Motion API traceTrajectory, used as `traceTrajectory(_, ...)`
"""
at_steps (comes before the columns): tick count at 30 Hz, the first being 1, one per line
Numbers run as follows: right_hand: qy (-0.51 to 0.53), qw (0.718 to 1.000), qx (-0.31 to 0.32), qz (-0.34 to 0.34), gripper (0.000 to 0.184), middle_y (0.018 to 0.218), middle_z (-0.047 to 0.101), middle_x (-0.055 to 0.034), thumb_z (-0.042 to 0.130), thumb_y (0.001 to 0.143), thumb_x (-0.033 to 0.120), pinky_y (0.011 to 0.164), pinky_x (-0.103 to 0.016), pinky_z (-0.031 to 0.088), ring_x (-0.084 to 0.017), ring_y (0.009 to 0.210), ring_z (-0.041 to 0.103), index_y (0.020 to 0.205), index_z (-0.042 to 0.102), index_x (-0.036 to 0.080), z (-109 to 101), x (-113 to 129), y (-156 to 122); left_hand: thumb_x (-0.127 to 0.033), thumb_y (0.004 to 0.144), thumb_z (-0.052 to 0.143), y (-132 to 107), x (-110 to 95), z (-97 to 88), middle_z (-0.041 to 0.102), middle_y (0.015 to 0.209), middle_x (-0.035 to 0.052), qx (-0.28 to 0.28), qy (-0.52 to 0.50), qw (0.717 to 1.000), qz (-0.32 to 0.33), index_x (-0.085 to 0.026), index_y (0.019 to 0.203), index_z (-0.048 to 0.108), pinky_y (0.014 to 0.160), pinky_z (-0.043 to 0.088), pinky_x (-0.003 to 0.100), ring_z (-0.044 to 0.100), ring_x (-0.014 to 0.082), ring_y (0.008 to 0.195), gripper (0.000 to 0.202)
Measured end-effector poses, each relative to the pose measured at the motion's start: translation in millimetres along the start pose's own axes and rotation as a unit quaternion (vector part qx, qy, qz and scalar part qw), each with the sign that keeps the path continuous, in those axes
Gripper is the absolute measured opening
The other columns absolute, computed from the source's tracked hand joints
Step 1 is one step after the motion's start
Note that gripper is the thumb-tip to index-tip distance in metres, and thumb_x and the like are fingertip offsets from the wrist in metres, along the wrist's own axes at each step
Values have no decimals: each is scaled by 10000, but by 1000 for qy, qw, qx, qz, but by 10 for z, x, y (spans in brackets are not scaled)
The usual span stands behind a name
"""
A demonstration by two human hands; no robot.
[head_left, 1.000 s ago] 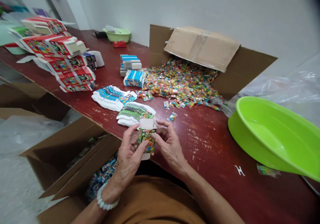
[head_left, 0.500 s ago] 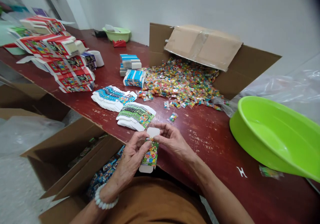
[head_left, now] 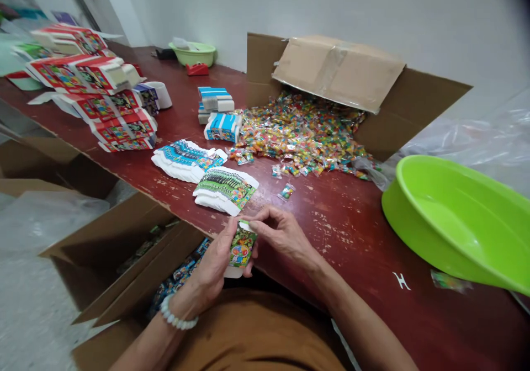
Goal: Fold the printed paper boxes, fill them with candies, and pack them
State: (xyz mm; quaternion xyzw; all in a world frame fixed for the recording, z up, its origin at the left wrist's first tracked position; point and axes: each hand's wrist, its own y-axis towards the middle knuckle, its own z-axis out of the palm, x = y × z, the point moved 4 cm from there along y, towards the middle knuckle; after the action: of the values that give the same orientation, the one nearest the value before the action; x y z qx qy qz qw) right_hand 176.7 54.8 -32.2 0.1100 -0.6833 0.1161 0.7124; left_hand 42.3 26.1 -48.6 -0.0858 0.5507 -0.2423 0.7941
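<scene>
Left hand [head_left: 213, 269] has a small printed cardboard box [head_left: 242, 248] gripped tight, right hand [head_left: 281, 234] pinching its top flap, just beside a stack of flattened box blanks [head_left: 226, 191].

Carton [head_left: 242, 252] in hand: green, multicolour cartoon print, white flap. Desk [head_left: 351, 233]: dark red, pale scuffs. Basin [head_left: 451, 222]: lime green. Flat card stack [head_left: 226, 189]: green-black print, white edges. Second stack [head_left: 186, 158]: blue and white. Boxes [head_left: 124, 128]: red, mixed print. Sachet heap [head_left: 298, 133]: speckled rainbow colours. Shirt [head_left: 256, 332]: ochre. Bracelet [head_left: 176, 318]: white beads.
</scene>
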Motion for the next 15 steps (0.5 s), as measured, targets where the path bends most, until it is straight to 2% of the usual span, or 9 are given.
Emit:
traceTrajectory(2, -28, 999, 15, -18, 268, 755, 687, -3, 680, 857, 437, 537, -253, 492, -127, 543, 621, 928, 657, 180, 0, 60, 46, -711, 872, 473, 4, -11, 14, 646, 622, 4, -2, 9, 1000, 21, -173, 1069, 597, 432, 459, 228, 554, 125, 425, 586)
traceTrajectory(5, -123, 990, -10, -68, 198, 777, 700, -17, 670, 852, 357, 604, -239, 488, -125, 647, 622, 867, 707, 164, -40, 199, 108, -724, 880, 435, -7, -19, 30, 646, 624, 17, 15, 24, 999, 27, -158, 968, 610, 441, 461, 232, 559, 126, 435, 599)
traceTrajectory(10, -96, 995, -1, -39, 216, 759, 709, -13, 647, 849, 360, 605, -248, 494, -127, 637, 617, 875, 720, 158, -36, 227, 150, -742, 874, 422, -4, -51, -9, 650, 632, 30, 41, 58, 996, 61, -149, 894, 627, 451, 460, 231, 554, 116, 430, 628)
traceTrajectory(13, -103, 993, 4, -63, 197, 832, 725, -31, 631, 864, 349, 671, -272, 514, -148, 711, 651, 848, 709, 169, -36, 201, 155, -743, 872, 422, 16, -33, -42, 643, 624, 45, 52, 66, 995, 50, -135, 798, 624, 446, 461, 228, 550, 111, 425, 645)
traceTrajectory(15, -136, 986, 12, -98, 173, 863, 727, -36, 627, 872, 322, 725, -282, 514, -155, 758, 657, 817, 700, 174, -47, 218, 154, -723, 879, 439, 18, -22, -55, 651, 643, 47, 50, 62, 996, 42, -129, 851, 642, 443, 464, 229, 554, 111, 423, 628)
